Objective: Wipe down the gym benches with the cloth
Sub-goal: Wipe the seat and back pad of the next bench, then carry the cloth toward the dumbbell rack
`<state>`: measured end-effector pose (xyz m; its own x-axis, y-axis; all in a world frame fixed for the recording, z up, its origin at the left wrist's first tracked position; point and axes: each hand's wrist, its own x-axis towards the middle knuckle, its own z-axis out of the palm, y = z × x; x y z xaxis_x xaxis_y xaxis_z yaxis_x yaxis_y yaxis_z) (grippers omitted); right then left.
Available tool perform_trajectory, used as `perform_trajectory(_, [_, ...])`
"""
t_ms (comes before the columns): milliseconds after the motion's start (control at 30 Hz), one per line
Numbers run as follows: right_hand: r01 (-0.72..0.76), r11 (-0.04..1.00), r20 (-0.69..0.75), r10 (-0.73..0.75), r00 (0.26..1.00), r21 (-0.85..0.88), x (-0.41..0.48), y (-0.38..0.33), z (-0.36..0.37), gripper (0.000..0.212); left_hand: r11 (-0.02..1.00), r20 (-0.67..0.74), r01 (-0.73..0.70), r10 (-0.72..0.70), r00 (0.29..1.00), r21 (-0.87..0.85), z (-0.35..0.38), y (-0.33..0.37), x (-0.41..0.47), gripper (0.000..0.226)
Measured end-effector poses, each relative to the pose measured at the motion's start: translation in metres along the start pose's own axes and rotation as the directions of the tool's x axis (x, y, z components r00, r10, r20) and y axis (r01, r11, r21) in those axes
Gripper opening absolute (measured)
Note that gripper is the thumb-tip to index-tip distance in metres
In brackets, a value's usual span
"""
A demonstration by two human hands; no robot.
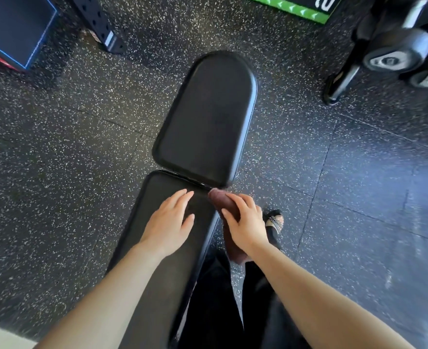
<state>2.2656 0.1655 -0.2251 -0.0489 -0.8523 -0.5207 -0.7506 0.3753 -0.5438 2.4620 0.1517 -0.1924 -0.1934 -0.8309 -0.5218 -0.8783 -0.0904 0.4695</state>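
Head cam, looking down: a person leans over a black padded gym bench (205, 117) on a speckled rubber floor (56, 147). Bench runs away from the camera in two pads, w/ a narrow gap between near pad and far pad. Left hand (168, 222) lies flat on the near pad, palm down, fingers spread and loose, holding nothing. Right hand (245, 222) is closed round a brown cloth (224, 206), fingers curled over the top; the cloth sits at the near pad's right edge, just short of the gap, its lower end hanging down past the wrist beside the bench. Both forearms bare.

Person's dark trousers show beside the bench at bottom centre, and one foot in a patterned sandal (274, 220) stands on the floor just right of the cloth hand. Far right, blurred: dumbbells (396, 49) on a rack. Top centre-right, a black box w/ green trim (296, 8); top left, a dark box w/ blue edging (16, 28). Edges of frame soft w/ motion blur.
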Motion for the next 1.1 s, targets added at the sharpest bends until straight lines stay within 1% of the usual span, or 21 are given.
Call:
perform_trajectory(100, [0.033,0.999,0.04,-0.033,0.999,-0.003,-0.024,-0.005,-0.039,0.043,1.0,0.017,-0.004,0.004,1.0,0.014,-0.02,0.031,-0.019,0.053])
perform_trajectory(233, [0.074,0.996,0.043,-0.072,0.997,-0.048,-0.04,-0.002,-0.094,0.043,1.0,0.01,-0.004,0.004,1.0,0.025,-0.044,0.076,-0.038,0.051])
perform_trajectory(333, [0.107,0.994,0.056,-0.106,0.993,-0.007,-0.041,0.009,-0.14,0.041,0.999,0.024,0.003,-0.004,1.0,0.032,-0.057,0.113,-0.04,0.047])
perform_trajectory(433, [0.113,0.994,0.063,-0.112,0.992,-0.006,-0.033,0.024,-0.186,0.04,0.999,0.025,-0.005,0.004,1.0,0.035,-0.065,0.156,-0.031,0.045])
perform_trajectory(533, [0.115,0.992,0.008,-0.116,0.993,0.042,-0.024,0.04,-0.231,0.039,0.999,-0.003,-0.046,0.046,0.999,0.02,-0.069,0.204,-0.012,0.043])
perform_trajectory(700, [0.106,0.992,-0.046,-0.104,0.994,0.061,-0.01,0.064,-0.304,0.038,0.99,0.009,-0.134,0.133,0.991,0.043,-0.072,0.285,0.034,0.043])
perform_trajectory(867, [0.07,0.992,-0.16,-0.052,0.986,0.106,0.002,0.09,-0.367,0.038,0.969,0.0,-0.245,0.245,0.969,0.037,-0.079,0.358,0.082,0.042])
perform_trajectory(1000, [0.051,0.989,-0.223,-0.02,0.975,0.137,0.018,0.1,-0.405,0.036,0.944,0.024,-0.325,0.324,0.946,0.058,-0.092,0.402,0.118,0.042])
perform_trajectory(1100, [0.054,0.986,-0.261,-0.012,0.965,0.156,0.038,0.098,-0.428,0.036,0.934,0.02,-0.349,0.349,0.937,0.08,-0.105,0.423,0.146,0.041])
